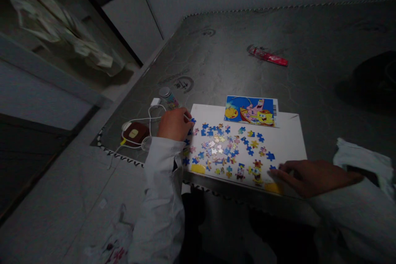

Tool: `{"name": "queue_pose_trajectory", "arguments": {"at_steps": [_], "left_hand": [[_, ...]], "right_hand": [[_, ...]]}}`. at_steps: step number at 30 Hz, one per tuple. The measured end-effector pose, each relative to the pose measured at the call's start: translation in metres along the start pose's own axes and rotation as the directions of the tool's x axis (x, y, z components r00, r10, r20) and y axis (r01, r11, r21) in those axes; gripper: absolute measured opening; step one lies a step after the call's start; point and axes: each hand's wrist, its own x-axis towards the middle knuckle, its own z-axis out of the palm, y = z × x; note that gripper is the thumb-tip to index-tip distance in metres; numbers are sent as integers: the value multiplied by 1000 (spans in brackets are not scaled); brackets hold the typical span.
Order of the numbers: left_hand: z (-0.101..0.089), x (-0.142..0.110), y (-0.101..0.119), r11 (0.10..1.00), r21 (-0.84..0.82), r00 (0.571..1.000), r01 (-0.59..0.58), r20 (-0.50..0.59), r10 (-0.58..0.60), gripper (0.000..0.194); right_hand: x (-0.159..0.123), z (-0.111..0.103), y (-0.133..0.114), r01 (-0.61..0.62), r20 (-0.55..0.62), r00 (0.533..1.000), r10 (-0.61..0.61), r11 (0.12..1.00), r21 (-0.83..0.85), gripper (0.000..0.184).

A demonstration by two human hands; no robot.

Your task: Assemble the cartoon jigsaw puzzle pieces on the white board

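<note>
Jigsaw pieces mostly loose on board; few seem joined. Left hand curled, right hand bent at near right; pinch unclear.

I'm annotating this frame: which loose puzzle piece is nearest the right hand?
The blue piece by the fingers of the right hand; a second blue piece lies just above it in view, the others farther off.

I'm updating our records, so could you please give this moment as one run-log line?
left hand: at blue puzzle piece; right hand: at second blue piece; picture card: across far edge of white board
</note>
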Motion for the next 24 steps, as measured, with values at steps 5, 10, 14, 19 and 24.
{"name": "queue_pose_trajectory", "arguments": {"at_steps": [5, 10, 14, 19, 24], "left_hand": [[1, 0, 2, 1000, -26, 1000, -12, -3, 12, 17], [1, -1, 4, 999, -12, 999, -34, -24, 34, 11], [-1, -2, 8, 999, -18, 998, -48, -51, 47, 6], [-8, -6, 14, 997, -64, 998, -33, -59, 29, 5], [-10, -8, 17, 998, -60, 997, -28, -71, 24, 9]], "right_hand": [[1, 0, 2, 16, 3, 1000, -16, 999, 38, 60], [-3, -3, -4, -16, 4, 1000, 16, 1000, 1, 58], [-3, -2, -3, -1, 0, 1000, 1, 1000, 23, 58], [2, 1, 7, 18, -14, 1000, -17, 998, 55, 62], [2, 5, 11, 29, -55, 998, -26, 997, 70, 56]]}}
